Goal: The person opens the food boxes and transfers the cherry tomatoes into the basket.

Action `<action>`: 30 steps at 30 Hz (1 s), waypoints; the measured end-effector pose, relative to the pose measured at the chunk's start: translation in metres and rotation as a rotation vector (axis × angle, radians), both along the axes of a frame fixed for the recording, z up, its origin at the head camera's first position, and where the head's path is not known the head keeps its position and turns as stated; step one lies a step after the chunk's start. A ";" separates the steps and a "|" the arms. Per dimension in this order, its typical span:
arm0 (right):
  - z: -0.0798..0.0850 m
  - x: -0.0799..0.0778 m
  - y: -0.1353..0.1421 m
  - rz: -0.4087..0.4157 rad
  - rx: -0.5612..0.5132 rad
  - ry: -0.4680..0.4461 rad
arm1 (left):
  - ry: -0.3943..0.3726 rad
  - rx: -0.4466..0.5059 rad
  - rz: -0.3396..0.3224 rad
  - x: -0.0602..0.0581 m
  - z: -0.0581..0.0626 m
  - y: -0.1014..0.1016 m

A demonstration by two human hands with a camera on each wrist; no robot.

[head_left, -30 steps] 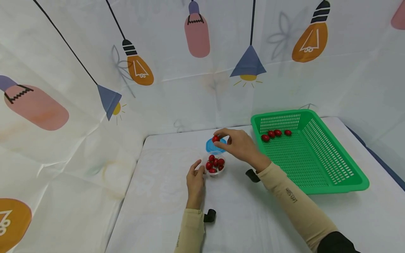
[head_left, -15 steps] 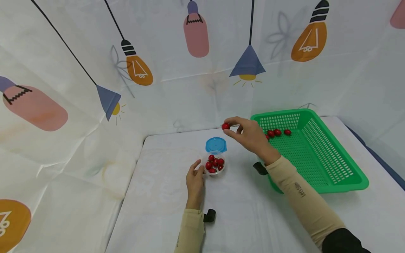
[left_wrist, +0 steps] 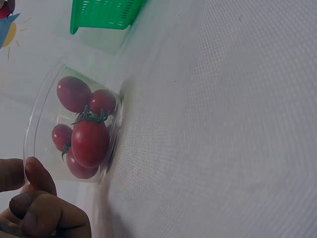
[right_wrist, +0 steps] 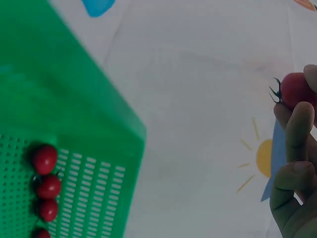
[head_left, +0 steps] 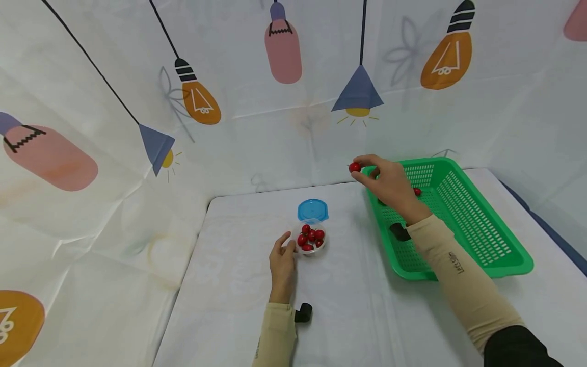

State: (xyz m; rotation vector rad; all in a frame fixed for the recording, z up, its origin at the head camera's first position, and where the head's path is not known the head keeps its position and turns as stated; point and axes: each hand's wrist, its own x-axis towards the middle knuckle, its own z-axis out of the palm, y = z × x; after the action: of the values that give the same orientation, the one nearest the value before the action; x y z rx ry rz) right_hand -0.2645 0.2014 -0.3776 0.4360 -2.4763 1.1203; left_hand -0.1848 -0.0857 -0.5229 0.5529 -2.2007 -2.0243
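Between thumb and fingertips, my right hand (head_left: 390, 184) pinches a red cherry tomato (head_left: 355, 167) with a green stem, held up over the back left corner of the green basket (head_left: 506, 232). The right wrist view shows that tomato (right_wrist: 295, 90) beyond the basket's wall. My left hand (head_left: 282, 265) holds the rim of a small clear plastic cup (left_wrist: 42, 114) that stands upright on the table. Several cherry tomatoes (left_wrist: 90, 144) lie in the cup. Its blue lid (head_left: 313, 210) lies open behind it.
Several more cherry tomatoes (right_wrist: 48, 187) lie in the basket along its back side, partly hidden by my right hand in the head view. A white cloth covers the table (head_left: 238, 285). Behind it hangs a wall sheet (head_left: 275, 148) printed with lamps.
My right hand has carried the cherry tomato rightward and up, from above the blue lid to the basket's back left corner. The left hand and cup have stayed put.
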 end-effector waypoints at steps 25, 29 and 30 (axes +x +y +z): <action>-0.021 -0.028 0.085 -0.116 0.096 -0.103 | 0.019 -0.001 -0.014 0.001 0.002 -0.001; -0.029 -0.031 0.094 -0.124 0.071 -0.117 | 0.014 0.003 -0.014 0.001 0.002 -0.001; -0.031 -0.032 0.096 -0.126 0.072 -0.124 | 0.014 0.003 -0.014 0.001 0.002 -0.001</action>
State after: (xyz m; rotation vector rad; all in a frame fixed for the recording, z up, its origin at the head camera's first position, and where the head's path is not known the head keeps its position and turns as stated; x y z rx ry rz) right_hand -0.2967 0.2979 -0.4083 0.2328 -2.6167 1.0393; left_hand -0.1841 -0.0863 -0.5214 0.5242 -2.1999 -2.0326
